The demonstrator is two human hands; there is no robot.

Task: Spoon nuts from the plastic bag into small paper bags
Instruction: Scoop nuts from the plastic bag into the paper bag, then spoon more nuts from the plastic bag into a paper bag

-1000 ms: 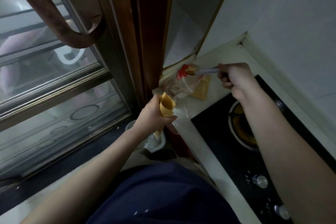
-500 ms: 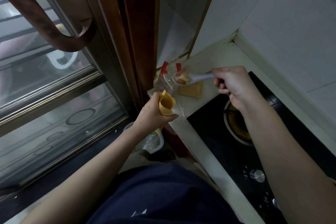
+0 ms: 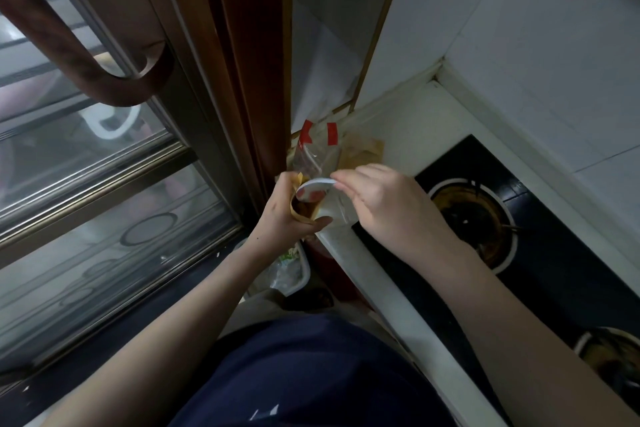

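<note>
My left hand grips a small brown paper bag with its mouth held open, just off the counter's corner. My right hand holds a white spoon tipped upside down over that mouth, its back facing me. Behind them a clear plastic bag with red strips at its top stands on the white counter. Flat brown paper bags lie next to it. The nuts are hidden under the spoon.
A black gas hob with a round burner fills the counter to the right. A wooden door frame and a glass door with a curved handle stand on the left. A bin with a liner sits below the counter edge.
My right hand carried the loaded spoon from the plastic bag down and left to the paper bag and turned it over. My left hand kept the paper bag in place.
</note>
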